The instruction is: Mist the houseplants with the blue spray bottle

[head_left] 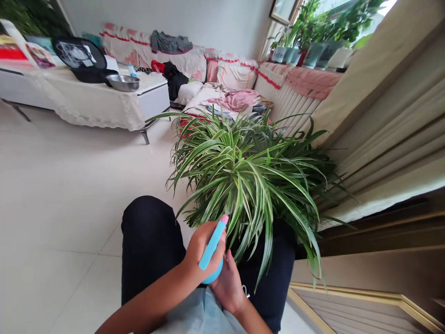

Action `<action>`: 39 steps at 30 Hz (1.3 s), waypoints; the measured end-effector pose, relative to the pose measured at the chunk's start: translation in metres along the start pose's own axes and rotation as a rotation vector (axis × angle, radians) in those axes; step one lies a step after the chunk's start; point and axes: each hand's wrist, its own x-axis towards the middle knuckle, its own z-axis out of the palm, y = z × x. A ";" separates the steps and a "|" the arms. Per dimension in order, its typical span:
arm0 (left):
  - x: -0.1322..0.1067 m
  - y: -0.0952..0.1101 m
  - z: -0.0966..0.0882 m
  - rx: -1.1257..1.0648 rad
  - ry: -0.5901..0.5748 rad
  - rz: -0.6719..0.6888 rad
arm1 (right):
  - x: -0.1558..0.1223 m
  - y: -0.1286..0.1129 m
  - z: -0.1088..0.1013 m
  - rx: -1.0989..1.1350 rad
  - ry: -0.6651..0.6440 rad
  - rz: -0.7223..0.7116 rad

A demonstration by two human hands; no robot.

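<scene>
A light-blue spray bottle [212,246] with a pink nozzle is held low in front of my body, its nozzle pointing forward at a spider plant [239,171]. My left hand [197,246] is wrapped around the bottle just below its head. Lower down, my right hand [229,285] cups the bottle's rounded body from the right; some of its fingers are hidden behind the bottle. The plant's long green-and-white striped leaves spread widely and hang down close to the nozzle and over my right knee. Its pot is hidden by the leaves.
My dark-trousered knee [149,232] is left of the plant. A curtain [389,148] hangs to the right. Behind stands a low table [153,97] with a metal bowl [125,83] and an open black case [83,58]. A covered sofa [236,74] and potted plants [314,53] are farther back.
</scene>
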 end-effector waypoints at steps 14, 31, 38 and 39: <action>0.036 -0.014 -0.014 -0.193 0.063 -0.235 | -0.004 -0.015 0.019 0.031 -0.128 -0.115; 0.100 -0.019 -0.019 -0.278 -0.045 -0.168 | 0.023 -0.031 0.043 0.052 -0.194 -0.199; 0.125 -0.017 -0.018 -0.269 -0.017 -0.196 | 0.039 -0.039 0.051 0.073 -0.236 -0.275; 0.128 -0.016 -0.020 -0.260 0.007 -0.185 | 0.040 -0.039 0.050 0.077 -0.242 -0.274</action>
